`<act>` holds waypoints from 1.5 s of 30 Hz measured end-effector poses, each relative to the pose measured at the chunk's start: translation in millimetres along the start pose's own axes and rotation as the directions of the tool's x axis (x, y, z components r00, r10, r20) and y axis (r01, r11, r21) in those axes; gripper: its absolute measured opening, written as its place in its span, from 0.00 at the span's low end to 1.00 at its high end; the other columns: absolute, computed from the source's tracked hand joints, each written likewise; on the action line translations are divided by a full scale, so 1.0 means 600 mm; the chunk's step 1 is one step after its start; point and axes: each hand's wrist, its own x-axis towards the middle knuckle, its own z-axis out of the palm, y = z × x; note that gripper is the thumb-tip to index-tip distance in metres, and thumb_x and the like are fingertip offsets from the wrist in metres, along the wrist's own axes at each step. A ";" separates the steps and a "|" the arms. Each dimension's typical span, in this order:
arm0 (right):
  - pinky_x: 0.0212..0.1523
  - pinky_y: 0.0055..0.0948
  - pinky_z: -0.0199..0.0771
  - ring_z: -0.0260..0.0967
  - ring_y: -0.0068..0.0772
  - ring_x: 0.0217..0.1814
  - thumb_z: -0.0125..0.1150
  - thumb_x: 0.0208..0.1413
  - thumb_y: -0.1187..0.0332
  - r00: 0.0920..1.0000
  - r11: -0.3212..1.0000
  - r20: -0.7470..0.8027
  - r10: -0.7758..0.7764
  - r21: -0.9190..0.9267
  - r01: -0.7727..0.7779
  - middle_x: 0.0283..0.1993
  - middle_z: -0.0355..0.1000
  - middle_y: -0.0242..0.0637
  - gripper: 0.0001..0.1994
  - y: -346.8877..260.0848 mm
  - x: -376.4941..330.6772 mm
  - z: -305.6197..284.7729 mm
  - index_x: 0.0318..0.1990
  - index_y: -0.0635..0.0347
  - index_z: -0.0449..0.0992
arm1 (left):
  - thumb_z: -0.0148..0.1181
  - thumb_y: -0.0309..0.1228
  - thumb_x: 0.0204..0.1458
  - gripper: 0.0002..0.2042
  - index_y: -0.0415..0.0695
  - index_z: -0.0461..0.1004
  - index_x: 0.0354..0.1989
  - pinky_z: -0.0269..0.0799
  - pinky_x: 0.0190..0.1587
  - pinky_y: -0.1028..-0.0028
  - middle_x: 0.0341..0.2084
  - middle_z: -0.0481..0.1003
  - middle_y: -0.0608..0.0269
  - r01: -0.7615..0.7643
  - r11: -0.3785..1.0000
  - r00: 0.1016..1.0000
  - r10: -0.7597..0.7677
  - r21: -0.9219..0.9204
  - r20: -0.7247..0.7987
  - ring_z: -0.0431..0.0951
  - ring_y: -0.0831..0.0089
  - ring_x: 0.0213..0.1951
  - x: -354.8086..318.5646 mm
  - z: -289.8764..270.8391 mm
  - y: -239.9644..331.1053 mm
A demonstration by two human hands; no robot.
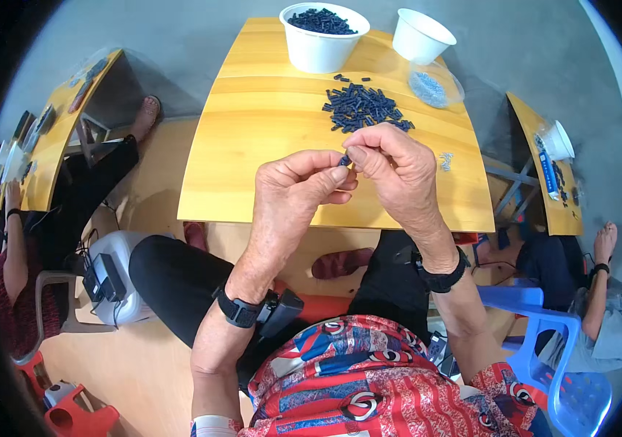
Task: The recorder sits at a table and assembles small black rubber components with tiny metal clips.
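Over the near part of the wooden table (252, 167), my two hands meet fingertip to fingertip. My left hand (289, 191) pinches a small dark cylindrical piece (344, 161) between thumb and forefinger. Thumb and forefinger of my right hand (402, 175) are pressed together at the upper end of that piece; whatever lies between them is hidden. Just beyond my fingers is a loose pile of similar dark pieces (365, 108). A few tiny silvery parts (446, 160) lie to the right of my right hand.
A white tub (319, 54) heaped with dark pieces stands at the far edge. Right of it are another white tub (419, 40) and a clear shallow dish (431, 89) of small silvery parts. Other people sit at side tables (81, 109) left and right. A blue chair (544, 349) is at right.
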 end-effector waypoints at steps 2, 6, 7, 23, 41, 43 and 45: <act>0.31 0.24 0.70 0.71 0.29 0.30 0.61 0.53 0.75 0.999 0.999 -0.002 -0.043 0.001 0.043 0.28 0.72 0.37 0.03 -0.006 0.000 0.001 0.32 0.65 0.75 | 0.58 0.23 0.55 0.07 0.35 0.77 0.41 0.81 0.36 0.74 0.32 0.79 0.54 -0.001 1.000 0.998 0.002 0.016 -0.062 0.82 0.67 0.36 -0.011 0.010 0.012; 0.30 0.25 0.70 0.71 0.29 0.30 0.61 0.53 0.76 0.990 0.990 -0.028 -0.137 0.019 0.138 0.28 0.72 0.37 0.03 -0.019 -0.001 0.017 0.32 0.66 0.74 | 0.57 0.22 0.55 0.07 0.35 0.77 0.41 0.81 0.36 0.75 0.33 0.79 0.54 -0.006 0.999 0.991 0.012 0.042 -0.133 0.82 0.68 0.36 -0.035 0.017 0.028; 0.30 0.26 0.70 0.71 0.29 0.29 0.61 0.53 0.75 0.991 0.991 -0.032 -0.128 0.037 0.129 0.28 0.72 0.37 0.03 -0.025 -0.005 0.020 0.32 0.66 0.74 | 0.57 0.22 0.55 0.07 0.35 0.77 0.41 0.81 0.36 0.76 0.32 0.79 0.56 -0.015 1.000 0.987 0.020 0.027 -0.157 0.81 0.71 0.36 -0.043 0.022 0.032; 0.28 0.28 0.70 0.71 0.35 0.28 0.60 0.53 0.74 0.960 0.959 -0.030 -0.278 0.045 0.279 0.26 0.70 0.37 0.03 -0.113 -0.056 0.007 0.31 0.63 0.72 | 0.57 0.19 0.54 0.07 0.32 0.76 0.40 0.80 0.33 0.76 0.28 0.79 0.55 -0.121 0.991 0.973 0.129 0.052 -0.191 0.81 0.72 0.29 -0.147 0.056 0.072; 0.25 0.33 0.71 0.70 0.38 0.27 0.64 0.41 0.76 0.789 0.786 -0.099 -0.606 -0.223 0.576 0.25 0.68 0.37 0.07 -0.160 -0.082 -0.011 0.29 0.60 0.72 | 0.58 0.16 0.51 0.05 0.30 0.77 0.36 0.78 0.30 0.77 0.26 0.79 0.56 -0.247 0.955 0.946 0.274 0.164 -0.172 0.80 0.73 0.26 -0.197 0.087 0.098; 0.26 0.33 0.71 0.70 0.38 0.26 0.64 0.40 0.76 0.775 0.765 -0.091 -0.625 -0.271 0.585 0.25 0.68 0.37 0.08 -0.168 -0.083 -0.016 0.29 0.60 0.72 | 0.58 0.17 0.52 0.06 0.30 0.77 0.37 0.78 0.30 0.77 0.26 0.79 0.55 -0.291 0.922 0.927 0.338 0.255 -0.161 0.80 0.73 0.26 -0.199 0.093 0.097; 0.26 0.33 0.71 0.70 0.38 0.26 0.64 0.38 0.76 0.759 0.739 -0.082 -0.646 -0.320 0.593 0.25 0.68 0.37 0.08 -0.169 -0.084 -0.018 0.29 0.60 0.72 | 0.58 0.18 0.52 0.06 0.30 0.77 0.37 0.78 0.30 0.77 0.26 0.79 0.55 -0.336 0.877 0.905 0.402 0.343 -0.142 0.80 0.73 0.26 -0.198 0.096 0.095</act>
